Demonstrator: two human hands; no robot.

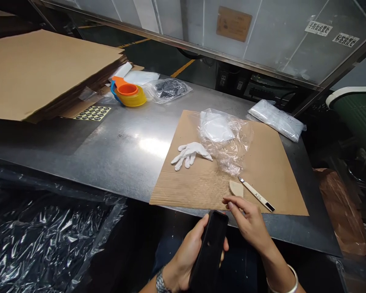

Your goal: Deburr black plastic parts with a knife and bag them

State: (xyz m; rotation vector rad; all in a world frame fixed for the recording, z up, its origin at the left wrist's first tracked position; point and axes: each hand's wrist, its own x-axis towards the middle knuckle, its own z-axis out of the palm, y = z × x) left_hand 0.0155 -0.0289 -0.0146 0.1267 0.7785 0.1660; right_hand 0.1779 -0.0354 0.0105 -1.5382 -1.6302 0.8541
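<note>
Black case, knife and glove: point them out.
Black case (pixel 211 240): head view, on its broad face.
Knife (pixel 256 193): head view, on its handle.
Glove (pixel 192 151): head view, on its middle.

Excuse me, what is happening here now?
A person's left hand holds a black phone-shaped object by the grey metal table. The right hand is raised beside it; whether it pinches anything is unclear. On the brown cardboard sheet lie a white fabric glove, a beige rounded pad and a slim white-handled cutter.
</note>
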